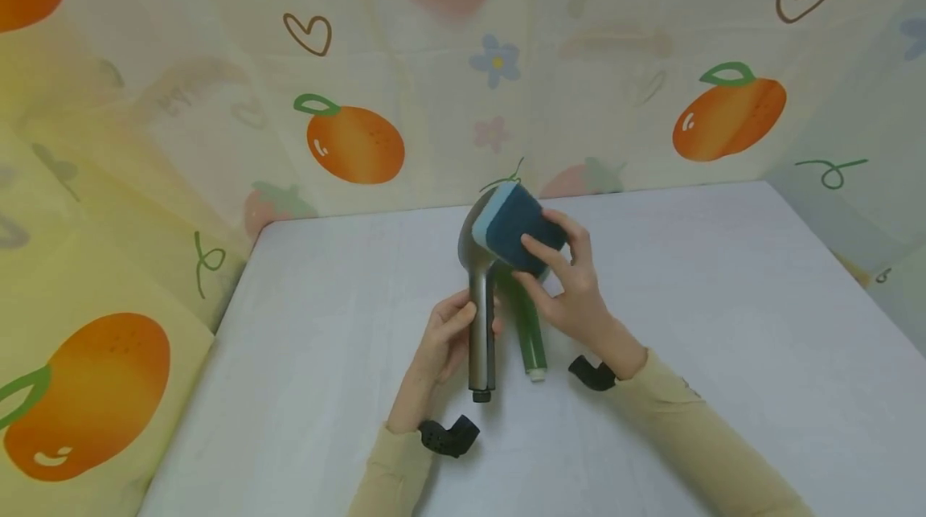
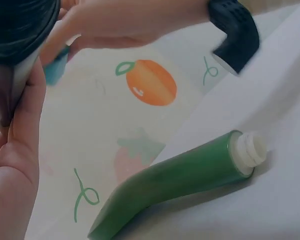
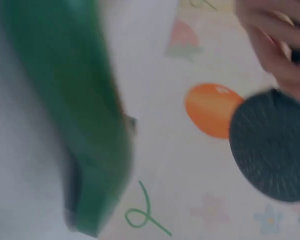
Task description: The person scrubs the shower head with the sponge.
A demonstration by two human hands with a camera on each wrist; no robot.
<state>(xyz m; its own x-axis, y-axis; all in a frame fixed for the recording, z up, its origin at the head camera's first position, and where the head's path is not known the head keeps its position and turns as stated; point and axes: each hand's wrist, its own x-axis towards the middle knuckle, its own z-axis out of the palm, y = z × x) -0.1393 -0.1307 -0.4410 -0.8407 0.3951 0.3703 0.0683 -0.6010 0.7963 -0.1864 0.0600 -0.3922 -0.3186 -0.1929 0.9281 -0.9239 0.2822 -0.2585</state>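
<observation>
A silver shower head (image 1: 479, 292) is held upright above the white table (image 1: 723, 324). My left hand (image 1: 463, 324) grips its handle near the lower end. With my right hand (image 1: 550, 260) I hold a dark blue sponge (image 1: 519, 227) with a light blue layer, pressed against the head's face. In the left wrist view my palm (image 2: 15, 165) wraps the handle (image 2: 10, 75). The right wrist view is blurred and shows the dark round spray face (image 3: 270, 145).
A green tube (image 1: 531, 340) with a white cap lies on the table under my hands, seen close in the left wrist view as the tube (image 2: 180, 185). Fruit-patterned walls (image 1: 354, 139) close in the table at the back and sides.
</observation>
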